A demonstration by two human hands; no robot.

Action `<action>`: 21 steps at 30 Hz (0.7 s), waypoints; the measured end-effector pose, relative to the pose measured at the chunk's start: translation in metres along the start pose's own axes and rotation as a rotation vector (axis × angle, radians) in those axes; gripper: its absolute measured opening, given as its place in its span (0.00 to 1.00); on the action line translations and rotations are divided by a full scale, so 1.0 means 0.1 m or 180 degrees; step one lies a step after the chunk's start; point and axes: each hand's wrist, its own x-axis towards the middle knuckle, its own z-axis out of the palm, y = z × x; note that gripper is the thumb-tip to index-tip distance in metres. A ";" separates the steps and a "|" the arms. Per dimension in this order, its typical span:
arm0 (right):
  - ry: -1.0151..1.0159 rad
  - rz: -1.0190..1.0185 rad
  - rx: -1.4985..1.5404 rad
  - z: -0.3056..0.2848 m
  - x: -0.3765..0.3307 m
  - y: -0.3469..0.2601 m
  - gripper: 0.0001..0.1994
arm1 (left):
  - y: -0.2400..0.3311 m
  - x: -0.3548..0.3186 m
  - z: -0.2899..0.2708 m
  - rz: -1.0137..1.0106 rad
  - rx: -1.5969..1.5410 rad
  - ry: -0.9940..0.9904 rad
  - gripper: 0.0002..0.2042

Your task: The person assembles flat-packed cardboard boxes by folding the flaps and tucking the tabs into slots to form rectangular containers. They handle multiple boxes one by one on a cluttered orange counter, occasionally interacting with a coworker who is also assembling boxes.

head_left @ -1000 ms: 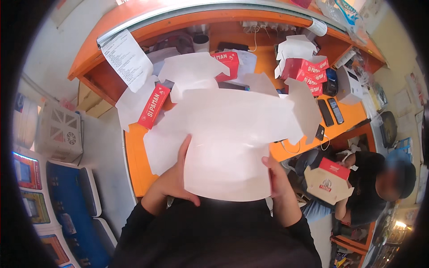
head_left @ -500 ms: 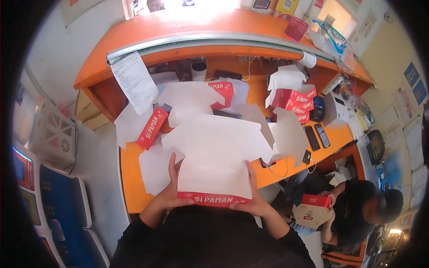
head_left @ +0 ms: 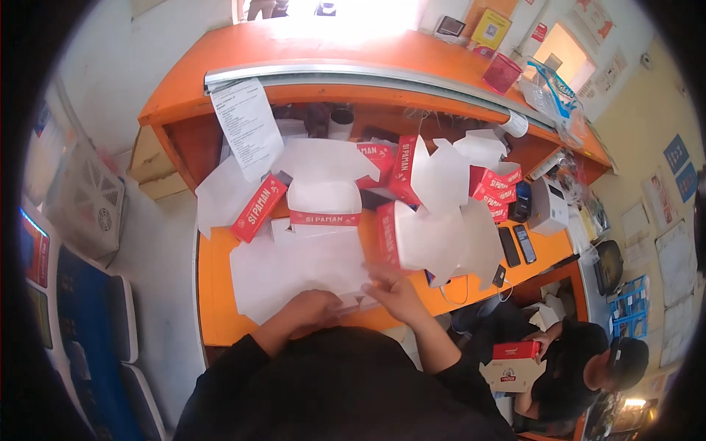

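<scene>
Now red-sided box (head_left: 430, 170) set down, left hand (head_left: 312, 307) and right hand (head_left: 396, 292) pinching white carton (head_left: 294, 268)

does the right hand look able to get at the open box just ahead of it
Probably yes: the open box sits just beyond the right hand with nothing visible between them, though its fingers are at the edge of the white cardboard sheet.

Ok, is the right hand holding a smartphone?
No, the right hand is at the white carton; the smartphones lie farther right on the orange desk.
</scene>
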 end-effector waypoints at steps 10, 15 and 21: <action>0.0174 0.0384 0.0066 -0.03 -0.28 0.19 0.18 | -0.46 0.21 -0.05 -0.0812 -0.0537 0.0607 0.08; 0.1166 -0.0551 -0.0104 0.06 -0.32 -0.01 0.16 | -0.08 -0.02 -0.34 -0.0660 -0.2408 0.1374 0.11; 0.0938 -0.1824 -0.0660 0.08 -0.19 -0.10 0.09 | 0.49 -0.34 -0.50 -0.1107 -0.2959 0.0737 0.11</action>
